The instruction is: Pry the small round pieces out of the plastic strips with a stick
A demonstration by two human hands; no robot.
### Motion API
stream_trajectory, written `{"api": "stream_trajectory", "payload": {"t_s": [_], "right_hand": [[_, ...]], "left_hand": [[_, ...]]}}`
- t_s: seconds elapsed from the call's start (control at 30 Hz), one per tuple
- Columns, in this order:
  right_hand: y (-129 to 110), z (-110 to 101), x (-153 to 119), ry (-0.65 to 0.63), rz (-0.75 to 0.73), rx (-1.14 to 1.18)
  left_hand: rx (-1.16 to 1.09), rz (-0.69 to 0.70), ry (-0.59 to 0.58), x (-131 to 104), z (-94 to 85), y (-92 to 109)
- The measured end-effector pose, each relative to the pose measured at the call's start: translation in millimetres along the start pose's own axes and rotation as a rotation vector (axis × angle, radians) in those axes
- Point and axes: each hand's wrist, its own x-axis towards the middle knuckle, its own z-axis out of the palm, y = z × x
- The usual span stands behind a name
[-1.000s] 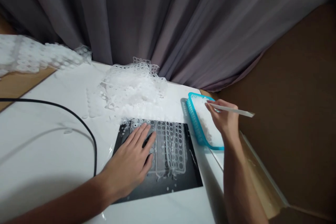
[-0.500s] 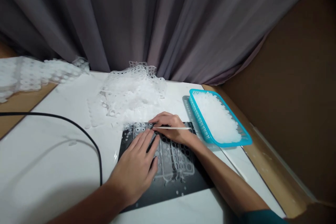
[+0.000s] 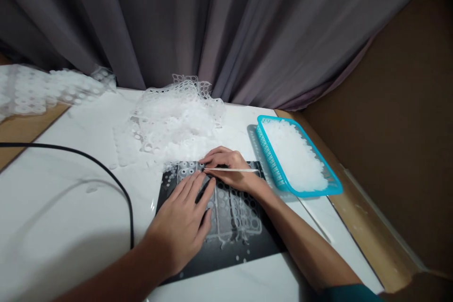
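A translucent plastic sheet with rows of round cut-outs (image 3: 226, 212) lies on a black mat (image 3: 212, 259). My left hand (image 3: 184, 219) rests flat over the left part of the sheet, fingers stretched out and pointing away from me. Near the sheet's far edge, my right hand (image 3: 230, 167) is closed around a thin white stick (image 3: 237, 170). The stick's left end is by the right fingertips, close to the left fingers; its tip is too small to make out. Small loose discs (image 3: 170, 174) lie at the mat's far left corner.
A blue basket (image 3: 300, 193) full of small white pieces stands at the right. Behind the mat is a heap of perforated plastic scraps (image 3: 177, 113). More perforated sheets (image 3: 46, 89) lie at the far left. A black cable (image 3: 106, 170) curves across the left; a grey curtain (image 3: 170, 23) hangs behind.
The view has shifted slightly, so the scene sits a little higher. Both hands keep nearly the same places on the sheet, the right still holding the stick.
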Motion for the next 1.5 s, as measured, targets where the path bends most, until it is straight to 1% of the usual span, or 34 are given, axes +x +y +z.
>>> {"api": "stream_trajectory", "payload": {"t_s": [0.07, 0.17, 0.27, 0.33, 0.43, 0.5, 0.53, 0.6, 0.67, 0.7, 0.8, 0.87, 0.9, 0.93, 1.0, 1.07, 1.1, 1.13, 1.2, 1.27, 1.33, 1.4, 1.5], "right_hand": [[2.0, 2.6, -2.8, 0.001, -0.073, -0.097], [3.9, 5.6, -8.7, -0.031, -0.187, -0.265], [6.3, 9.7, -11.7, -0.035, -0.221, -0.359], [8.4, 14.4, -9.6, 0.016, -0.172, -0.349], [8.0, 19.3, -0.8, 0.204, 0.001, -0.252], [2.7, 14.3, 4.4, 0.326, 0.106, -0.167], [-1.3, 7.6, 5.0, 0.376, 0.140, -0.128], [-10.6, -15.1, 0.2, 0.491, 0.186, -0.096], [-17.6, -48.1, -12.8, 0.629, 0.240, -0.171], [-19.2, -66.6, -21.5, 0.696, 0.280, -0.260], [-15.0, -117.0, -48.9, 0.759, 0.462, -0.574], [-9.1, -136.2, -61.6, 0.787, 0.545, -0.721], [-6.9, -139.9, -64.7, 0.793, 0.550, -0.739], [-5.9, -139.7, -65.3, 0.792, 0.533, -0.714], [-7.3, -129.6, -59.3, 0.770, 0.460, -0.578], [-11.8, -110.7, -46.6, 0.717, 0.391, -0.406], [-14.3, -99.4, -39.2, 0.668, 0.362, -0.327], [-16.4, -87.5, -31.9, 0.600, 0.333, -0.257], [-18.0, -63.8, -19.2, 0.419, 0.271, -0.144], [-15.0, -42.4, -10.4, 0.251, 0.208, -0.085], [-7.9, -25.6, -5.6, 0.148, 0.160, -0.070], [0.8, -14.5, -3.9, 0.107, 0.127, -0.072], [11.1, -7.1, -5.3, 0.103, 0.089, -0.075]], "left_hand": [[0.004, 0.009, -0.006, 0.1, -0.1, -0.2], [-0.006, -0.003, -0.008, 1.2, -1.2, 0.4], [-0.013, -0.028, -0.013, 3.0, -3.4, 2.0], [-0.011, -0.032, -0.015, 3.9, -4.5, 2.7], [-0.013, -0.019, -0.012, 3.5, -4.0, 2.1], [-0.015, -0.015, -0.003, 2.3, -2.5, 0.6], [-0.017, -0.017, 0.004, 1.6, -1.8, -0.2], [-0.024, -0.023, 0.022, 0.4, -0.7, -1.8], [-0.039, -0.021, 0.038, -0.2, -0.7, -2.8], [-0.047, -0.016, 0.043, -0.2, -1.1, -3.0], [-0.054, -0.004, 0.047, 0.7, -3.0, -3.2], [-0.048, -0.002, 0.044, 1.3, -3.7, -3.5], [-0.043, 0.002, 0.041, 1.5, -3.8, -3.8], [-0.037, 0.009, 0.038, 1.7, -3.5, -4.1], [-0.030, 0.025, 0.029, 1.6, -2.4, -4.9], [-0.032, 0.035, 0.017, 1.3, -0.8, -5.6], [-0.034, 0.036, 0.010, 1.1, 0.1, -5.8], [-0.036, 0.036, 0.001, 1.0, 0.8, -5.9], [-0.033, 0.036, -0.011, 1.0, 2.1, -5.9], [-0.023, 0.034, -0.014, 1.3, 2.8, -5.7], [-0.023, 0.030, -0.012, 1.7, 3.1, -5.4], [-0.039, 0.024, -0.013, 1.9, 3.0, -5.2], [-0.069, 0.016, -0.025, 2.0, 2.4, -4.8]]}}
